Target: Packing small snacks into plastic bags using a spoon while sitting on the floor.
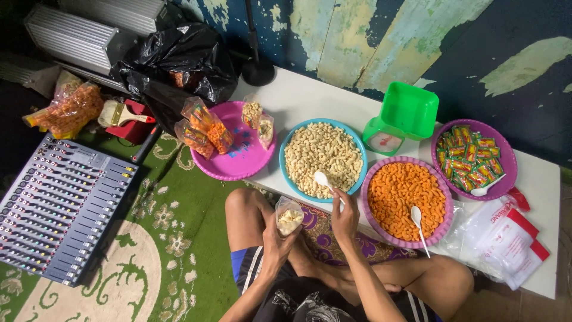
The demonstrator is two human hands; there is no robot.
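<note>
A white plastic spoon [326, 182] is gripped by the right hand [344, 216], its long axis slanting up-left, bowl over the blue bowl of pale puffed snacks [323, 157]. The left hand [275, 234] clasps a small clear bag [289, 217], partly filled, beside a pink bowl of orange snacks [406, 200].

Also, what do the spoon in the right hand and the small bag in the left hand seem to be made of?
The spoon looks like white plastic: smooth, slightly glossy. The small bag looks like thin clear plastic film: the pale snacks show through it and it crinkles.
</note>
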